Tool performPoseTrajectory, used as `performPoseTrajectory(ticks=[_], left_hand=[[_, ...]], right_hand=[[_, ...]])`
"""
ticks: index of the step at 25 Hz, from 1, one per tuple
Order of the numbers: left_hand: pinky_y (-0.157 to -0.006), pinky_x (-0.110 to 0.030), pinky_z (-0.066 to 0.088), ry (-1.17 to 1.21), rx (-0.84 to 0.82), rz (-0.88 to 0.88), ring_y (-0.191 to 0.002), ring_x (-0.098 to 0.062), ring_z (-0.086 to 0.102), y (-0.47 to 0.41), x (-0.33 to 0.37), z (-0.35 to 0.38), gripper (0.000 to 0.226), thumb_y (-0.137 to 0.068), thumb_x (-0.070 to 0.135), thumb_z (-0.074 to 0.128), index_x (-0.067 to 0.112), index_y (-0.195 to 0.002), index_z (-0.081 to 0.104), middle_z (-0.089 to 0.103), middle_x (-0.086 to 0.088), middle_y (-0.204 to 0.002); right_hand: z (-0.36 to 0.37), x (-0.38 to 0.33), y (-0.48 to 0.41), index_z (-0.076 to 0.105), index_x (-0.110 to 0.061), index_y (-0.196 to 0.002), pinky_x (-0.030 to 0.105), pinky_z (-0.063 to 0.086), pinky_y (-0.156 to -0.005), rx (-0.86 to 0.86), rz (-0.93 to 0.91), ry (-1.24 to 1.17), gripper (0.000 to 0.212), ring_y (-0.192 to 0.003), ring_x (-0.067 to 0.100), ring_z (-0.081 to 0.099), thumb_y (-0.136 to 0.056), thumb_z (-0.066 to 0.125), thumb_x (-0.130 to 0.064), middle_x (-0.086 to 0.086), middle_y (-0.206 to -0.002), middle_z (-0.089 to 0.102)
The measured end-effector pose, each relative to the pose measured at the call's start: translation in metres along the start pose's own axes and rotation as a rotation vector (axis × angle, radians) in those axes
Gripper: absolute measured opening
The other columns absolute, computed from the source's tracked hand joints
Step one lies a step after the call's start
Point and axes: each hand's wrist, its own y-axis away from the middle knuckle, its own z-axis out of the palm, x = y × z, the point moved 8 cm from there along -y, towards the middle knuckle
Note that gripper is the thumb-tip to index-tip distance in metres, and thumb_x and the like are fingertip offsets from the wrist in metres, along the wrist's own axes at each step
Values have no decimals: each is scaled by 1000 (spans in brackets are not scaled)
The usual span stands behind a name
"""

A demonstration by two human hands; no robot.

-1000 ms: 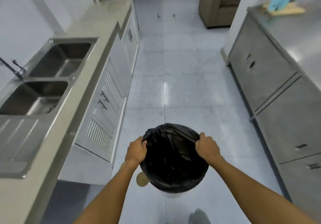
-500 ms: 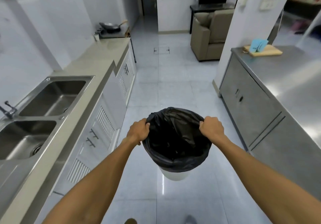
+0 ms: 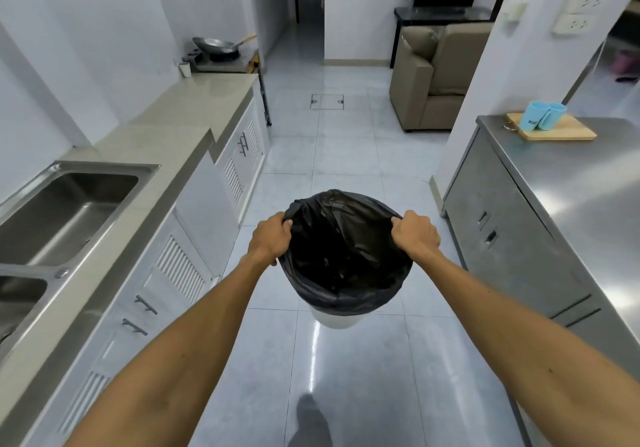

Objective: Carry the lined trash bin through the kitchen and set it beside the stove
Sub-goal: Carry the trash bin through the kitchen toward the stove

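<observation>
1. Up front, the bin (image 3: 334, 320) hangs clear of the floor (image 3: 346, 155) between both outstretched arms, its black liner (image 3: 343, 256) folded over the rim.
2. Left hand (image 3: 270, 238) is clenched on the rim's left side.
3. Right hand (image 3: 415, 235) is clenched on the right side.
4. Far ahead on the left, the stove (image 3: 225, 63) carries a wok (image 3: 216, 44), well apart from the bin.

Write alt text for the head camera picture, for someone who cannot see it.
Two bare hands, left hand and right hand, hold a black-lined trash bin by its rim above a tiled kitchen floor. The stove with a wok stands far ahead on the left.
</observation>
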Motion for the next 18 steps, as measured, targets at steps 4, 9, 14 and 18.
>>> performPoseTrajectory(ticks=[4,9,14,18], left_hand=[[-31,-27,46,-7,-21,-11,-72,-37,66,-103,2,12,38,-101,32,39,12,-126,59,67,-16,-107],[-34,-30,49,14,-86,-24,-73,-36,66,-236,7,17,38,-102,29,40,7,-127,59,65,-15,-103],[-34,-28,47,75,-125,-50,-67,-32,65,-362,27,17,38,-101,32,41,7,-123,61,66,-12,-96],[-35,-27,47,139,-127,-79,-64,-30,65,-458,46,24,37,-99,34,46,9,-117,66,65,-8,-85]], right_hand=[[37,-19,-91,50,-4,-132,42,41,-80,-55,56,-61,49,-116,43,56,-104,37,-42,22,-131,57],[64,-63,-214,48,-3,-136,46,45,-90,-98,153,-158,54,-120,43,55,-102,41,-45,22,-136,54],[74,-100,-329,49,0,-133,44,46,-86,-93,197,-227,55,-118,43,56,-102,44,-44,23,-133,56],[80,-120,-426,50,1,-130,40,41,-78,-80,185,-245,53,-115,43,57,-101,45,-44,24,-130,57]])
